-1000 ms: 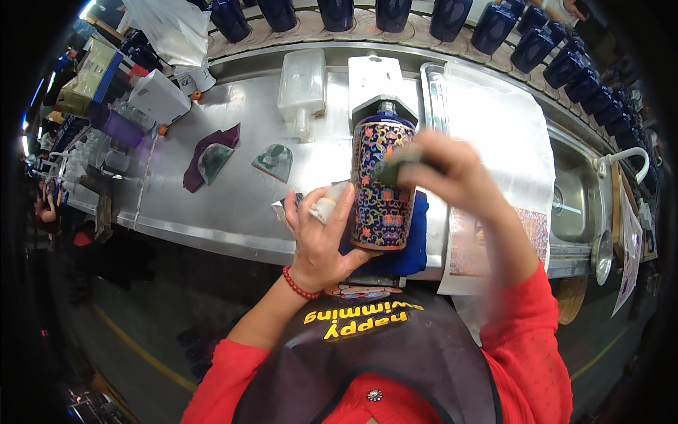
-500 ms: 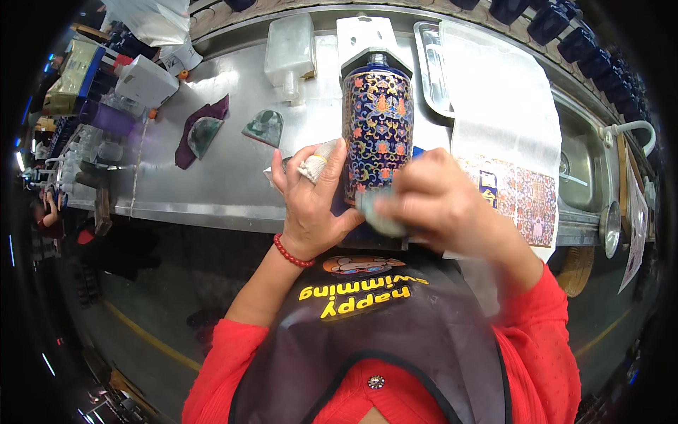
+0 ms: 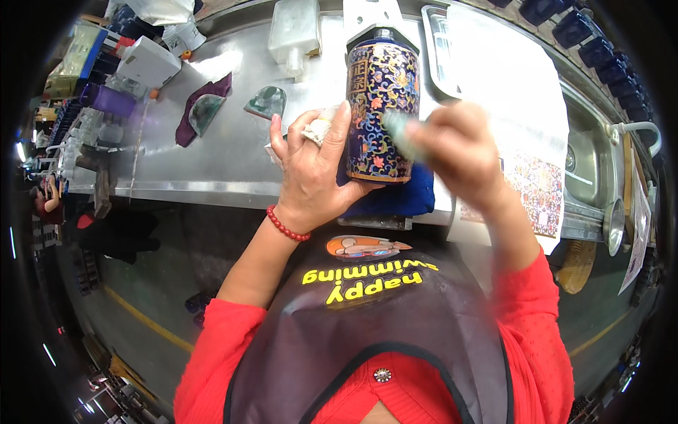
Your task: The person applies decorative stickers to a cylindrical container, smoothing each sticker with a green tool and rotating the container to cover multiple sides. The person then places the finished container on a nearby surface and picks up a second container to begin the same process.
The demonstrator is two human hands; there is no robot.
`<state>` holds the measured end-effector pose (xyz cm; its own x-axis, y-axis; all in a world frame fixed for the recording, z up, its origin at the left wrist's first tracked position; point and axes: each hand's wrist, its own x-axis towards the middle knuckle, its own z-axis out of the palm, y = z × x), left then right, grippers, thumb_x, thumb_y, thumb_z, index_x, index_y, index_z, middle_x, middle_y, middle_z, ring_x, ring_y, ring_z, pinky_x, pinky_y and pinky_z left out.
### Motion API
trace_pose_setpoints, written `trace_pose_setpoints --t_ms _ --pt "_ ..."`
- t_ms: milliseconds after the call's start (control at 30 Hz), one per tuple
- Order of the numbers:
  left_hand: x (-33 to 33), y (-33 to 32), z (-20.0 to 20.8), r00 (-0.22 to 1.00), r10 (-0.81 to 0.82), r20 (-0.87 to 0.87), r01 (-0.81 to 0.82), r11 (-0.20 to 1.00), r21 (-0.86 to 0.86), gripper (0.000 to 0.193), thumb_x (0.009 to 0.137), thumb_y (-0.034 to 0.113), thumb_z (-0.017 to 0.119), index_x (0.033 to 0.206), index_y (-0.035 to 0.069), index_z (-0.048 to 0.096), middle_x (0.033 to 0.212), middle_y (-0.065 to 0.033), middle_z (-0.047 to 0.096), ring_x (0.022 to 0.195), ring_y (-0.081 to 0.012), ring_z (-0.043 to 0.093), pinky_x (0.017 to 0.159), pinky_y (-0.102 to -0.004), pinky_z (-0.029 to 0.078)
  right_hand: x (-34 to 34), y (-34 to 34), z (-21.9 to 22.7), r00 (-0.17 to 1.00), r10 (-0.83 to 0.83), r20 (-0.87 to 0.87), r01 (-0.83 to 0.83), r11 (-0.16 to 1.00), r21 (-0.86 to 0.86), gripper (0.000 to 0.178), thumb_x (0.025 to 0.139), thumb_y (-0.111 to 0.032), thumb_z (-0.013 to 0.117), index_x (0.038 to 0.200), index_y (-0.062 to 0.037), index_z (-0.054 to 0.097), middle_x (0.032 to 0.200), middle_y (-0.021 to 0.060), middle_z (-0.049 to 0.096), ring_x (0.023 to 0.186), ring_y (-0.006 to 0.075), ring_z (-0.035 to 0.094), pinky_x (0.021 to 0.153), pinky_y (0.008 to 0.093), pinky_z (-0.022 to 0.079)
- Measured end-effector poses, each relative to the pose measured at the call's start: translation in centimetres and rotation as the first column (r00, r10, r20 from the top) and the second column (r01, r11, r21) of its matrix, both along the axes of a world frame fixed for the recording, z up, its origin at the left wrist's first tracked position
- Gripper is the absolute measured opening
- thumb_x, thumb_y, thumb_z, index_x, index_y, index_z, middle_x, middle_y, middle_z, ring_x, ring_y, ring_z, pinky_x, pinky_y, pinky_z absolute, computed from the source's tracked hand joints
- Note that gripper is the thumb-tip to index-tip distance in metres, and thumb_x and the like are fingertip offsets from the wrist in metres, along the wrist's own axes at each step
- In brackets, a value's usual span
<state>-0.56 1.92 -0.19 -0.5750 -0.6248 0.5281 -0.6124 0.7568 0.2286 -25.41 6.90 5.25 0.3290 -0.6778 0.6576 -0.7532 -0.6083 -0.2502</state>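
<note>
Dark blue bottle [image 3: 383, 116] with a multicolour floral pattern, directly between the two hands. Left hand [image 3: 313, 166]: we log fingers loosely spread, index along the bottle's left side, thumb at its base, whitish wrap [image 3: 318, 131] on a finger. Right hand [image 3: 458, 150]: closed on a pale green scraper [image 3: 402, 132] at the bottle's right side. Both are motion-blurred, so we can't tell if the scraper's edge touches.

Long axis runs away from the wearer: neck points away, base faces the apron [image 3: 360, 311]. Exact tilt we can't tell; the underside is hidden. Blue cloth [image 3: 395, 200] shows around the bottle's base, partly covered.

Left of the bottle we tag a half-round green piece [image 3: 268, 101], then another [image 3: 206, 114] on a purple cloth [image 3: 186, 131]. Beyond the bottle's far left, a clear container [image 3: 294, 32] meets the view's top edge. Right of the bottle: metal tray [image 3: 453, 88], white paper [image 3: 512, 85], then a sink [image 3: 583, 166]. Patterned sheet [image 3: 540, 201], farther right of the bottle's base, is washed out by glare.
</note>
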Motion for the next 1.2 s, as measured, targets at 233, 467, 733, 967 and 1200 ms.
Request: trace_pose_setpoints --t_ms 233,467,733,967,1200 --pt "-0.2 0.0 0.0 0.997 -0.018 -0.075 0.024 0.997 0.072 0.113 0.073 0.071 0.078 0.153 -0.001 0.046 0.132 -0.0143 0.062 0.132 -0.0353 0.043 0.116 -0.0674 0.013 -1.5 2.6 -2.2 0.955 -0.007 0.295 -0.095 0.939 0.331 0.037 0.067 0.0 0.078 0.102 -0.0098 0.076 0.094 0.0052 0.063 0.088 0.0264 0.06 0.08 0.0383 0.046" --pt "0.0 -0.3 -1.3 0.989 -0.059 -0.135 0.076 0.989 0.125 0.115 0.074 0.07 0.078 0.154 -0.004 0.042 0.135 -0.017 0.06 0.13 -0.0352 0.047 0.116 -0.0647 0.015 -1.6 3.6 -4.1 0.969 0.083 0.233 -0.129 0.973 0.191 0.039 0.063 0.0 0.078 0.1 -0.0119 0.076 0.092 0.0033 0.062 0.083 0.0257 0.058 0.077 0.0393 0.043" --pt "0.6 -0.6 -1.9 0.958 -0.159 -0.237 0.226 0.931 0.288 0.111 0.086 0.066 0.071 0.158 -0.009 0.029 0.147 -0.0254 0.048 0.14 -0.0412 0.038 0.12 -0.0552 0.017 -1.3 6.1 -4.1 0.687 -0.194 0.7 -0.261 0.834 0.486 0.022 0.087 -0.006 0.078 0.107 -0.0026 0.07 0.088 0.0041 0.067 0.078 0.0114 0.063 0.07 0.0266 0.05" --pt "0.3 0.6 -0.5 0.909 -0.116 -0.401 0.278 0.884 0.376 0.088 0.091 0.044 0.071 0.154 -0.007 0.037 0.15 -0.0259 0.045 0.142 -0.0411 0.036 0.121 -0.0493 0.023 0.4 7.4 -5.3 0.626 -0.312 0.715 -0.254 0.785 0.565 0.02 0.091 -0.01 0.073 0.106 -0.0006 0.066 0.085 0.004 0.069 0.075 0.009 0.061 0.068 0.0262 0.05" --pt "-0.7 1.3 0.9 0.92 -0.063 -0.388 0.206 0.918 0.34 0.07 0.089 0.027 0.074 0.146 -0.002 0.048 0.141 -0.0221 0.052 0.135 -0.0402 0.039 0.119 -0.0503 0.025 1.2 6.7 -3.7 0.576 -0.37 0.729 -0.33 0.711 0.621 0.017 0.092 -0.009 0.071 0.105 0.0005 0.066 0.078 0.0029 0.068 0.068 0.0084 0.06 0.062 0.0265 0.048"
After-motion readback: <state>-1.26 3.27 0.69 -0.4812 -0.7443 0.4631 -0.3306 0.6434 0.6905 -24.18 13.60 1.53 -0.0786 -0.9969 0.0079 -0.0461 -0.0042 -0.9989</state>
